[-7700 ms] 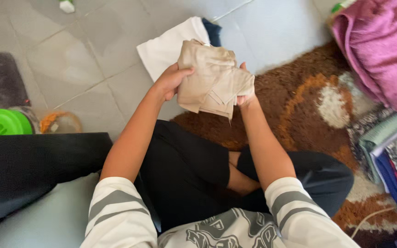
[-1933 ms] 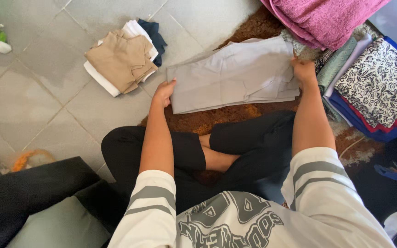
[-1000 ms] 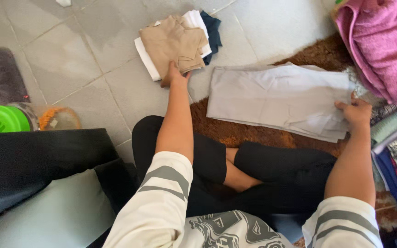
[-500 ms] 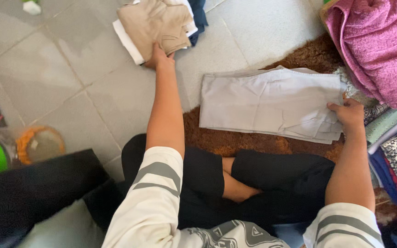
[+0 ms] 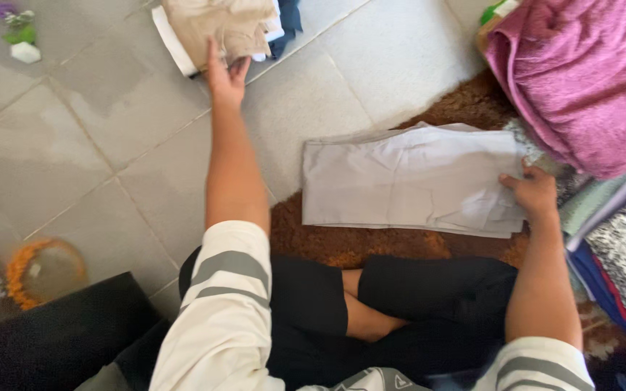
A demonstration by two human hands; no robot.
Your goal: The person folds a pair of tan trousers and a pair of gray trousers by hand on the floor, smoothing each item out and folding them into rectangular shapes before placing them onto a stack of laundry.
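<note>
While the person sits cross-legged on the grey tile floor (image 5: 110,145), a brown shaggy rug (image 5: 465,108) spreads far right of the knees. One pink blanket (image 5: 588,72) heaps at far right, w/ a stack of folded patterned cloths (image 5: 617,246) just nearer. One pair of grey folded trousers (image 5: 407,181) lies flat, half on rug, half on tile, centre-right. One pile of folded clothes (image 5: 219,29) sits far left-centre: tan garment on top, white under it, a dark blue one at the right edge.

Left arm stretched straight out far; left hand (image 5: 226,76) w/ fingers spread, loose, touching the tan garment's near edge, not gripping. Right arm bent at elbow; right hand (image 5: 530,192) pinching the trousers' right end, thumb on top. Two hands, two sleeves w/ grey stripes.
</note>
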